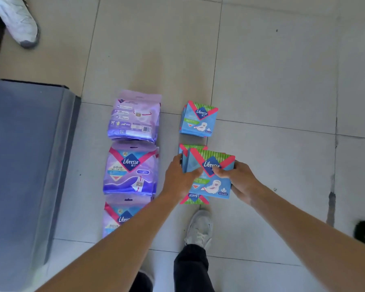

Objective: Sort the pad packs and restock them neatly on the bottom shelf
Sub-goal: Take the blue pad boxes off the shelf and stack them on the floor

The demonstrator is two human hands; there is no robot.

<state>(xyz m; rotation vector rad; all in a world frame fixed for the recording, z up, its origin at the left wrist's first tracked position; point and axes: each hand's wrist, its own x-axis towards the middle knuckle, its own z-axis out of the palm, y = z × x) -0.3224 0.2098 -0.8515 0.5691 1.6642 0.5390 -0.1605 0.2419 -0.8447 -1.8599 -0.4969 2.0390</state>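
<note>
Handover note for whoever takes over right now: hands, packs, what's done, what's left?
Left grip and right grip both hold a fan of blue packs above the floor. One blue pack lies beneath; a blue stack sits farther off. Three purple packs lie in a column to the left.
Done: sorted by colour.
Left: shelving everything; bottom shelf not visible.

- Both bare forearms reach forward and down from the lower frame edge, converging toward the centre.
- The left hand point(180, 178) grips the left edge of a stack of flat blue-and-green plastic pad packs point(214, 186), thumb on its top face.
- The right hand point(238, 179) holds the stack's right side, thumb across the top, fingers curled beneath.
</note>
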